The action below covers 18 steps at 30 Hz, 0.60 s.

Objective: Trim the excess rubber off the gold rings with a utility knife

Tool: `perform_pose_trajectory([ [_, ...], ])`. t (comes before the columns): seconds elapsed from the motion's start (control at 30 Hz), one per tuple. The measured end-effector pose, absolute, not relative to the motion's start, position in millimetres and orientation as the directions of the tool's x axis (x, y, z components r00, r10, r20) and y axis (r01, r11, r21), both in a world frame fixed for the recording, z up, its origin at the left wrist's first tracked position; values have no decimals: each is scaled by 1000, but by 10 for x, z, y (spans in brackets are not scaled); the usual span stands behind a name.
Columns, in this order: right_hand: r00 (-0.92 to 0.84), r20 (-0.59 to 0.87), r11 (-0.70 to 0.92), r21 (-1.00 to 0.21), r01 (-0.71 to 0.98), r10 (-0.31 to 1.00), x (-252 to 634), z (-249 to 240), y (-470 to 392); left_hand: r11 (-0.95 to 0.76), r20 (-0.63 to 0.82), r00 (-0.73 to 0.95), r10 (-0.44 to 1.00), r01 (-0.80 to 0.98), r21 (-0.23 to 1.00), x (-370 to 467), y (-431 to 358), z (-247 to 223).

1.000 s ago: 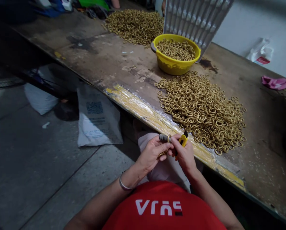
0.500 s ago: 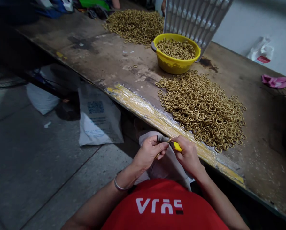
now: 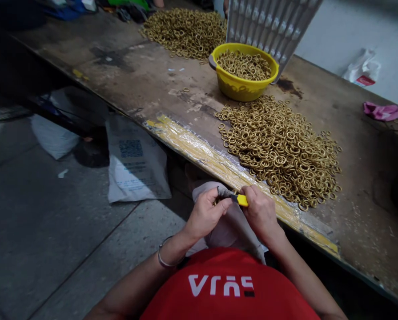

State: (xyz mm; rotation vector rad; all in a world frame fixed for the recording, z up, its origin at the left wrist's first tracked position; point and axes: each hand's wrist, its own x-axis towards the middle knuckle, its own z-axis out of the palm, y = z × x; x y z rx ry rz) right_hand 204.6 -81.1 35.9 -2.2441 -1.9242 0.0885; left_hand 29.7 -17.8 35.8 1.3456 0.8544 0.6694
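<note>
My right hand (image 3: 260,212) is closed around a small yellow-handled tool (image 3: 242,200), perhaps a cutter, whose dark end points at the left fingertips. My left hand (image 3: 206,212) is pinched, with a grey wrap (image 3: 224,192) on its index finger. A bit of gold shows between the left fingers, seemingly a ring, mostly hidden. Both hands meet over my lap, just off the table edge. Beyond them, a large pile of gold-coloured rings (image 3: 282,149) lies on the table.
A yellow basin (image 3: 243,91) full of rings stands behind the pile, before a ribbed grey panel (image 3: 268,31). Another ring pile (image 3: 188,33) lies farther back. Yellow tape (image 3: 199,149) covers the table's edge. A white printed sack (image 3: 137,164) stands on the floor. A pink cloth (image 3: 383,111) lies right.
The yellow tool has turned and moved left, and its dark end now shows by the left fingertips. The right fingers have shifted around it. The left hand stays nearly in place.
</note>
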Motion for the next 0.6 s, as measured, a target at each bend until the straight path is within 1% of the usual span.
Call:
perform_pose_trajectory([
  [0.07,307,59,-300,-109,948,950,2233,345,-770,22,-68,569,819,87,996,269,-196,475],
  [0.1,379,70,-372,-96,923,923,2347,344,-756,-2,-50,604,795,84,996,266,-208,521],
  [0.13,415,125,-402,-121,908,901,2464,347,-747,-8,-45,647,762,78,997,277,-224,549],
  [0.2,393,215,-341,-240,909,894,2677,364,-736,4,-55,719,692,73,997,350,-266,529],
  [0.27,380,297,-271,-350,897,876,2822,386,-717,-22,-54,768,639,88,996,491,-331,415],
  [0.33,385,351,-238,-396,887,854,2886,396,-677,-140,-2,817,576,101,985,669,-420,255],
  [0.4,369,363,-233,-368,900,856,2885,389,-616,-288,40,866,498,122,950,838,-513,107],
  [0.5,335,291,-273,-232,933,896,2819,359,-503,-539,78,946,316,111,835,997,-615,-45],
  [0.57,346,224,-324,-130,937,911,2773,341,-431,-635,93,967,236,81,768,1038,-643,-122],
  [0.6,357,196,-346,-90,934,913,2757,332,-399,-657,96,970,224,78,750,1046,-647,-163],
])
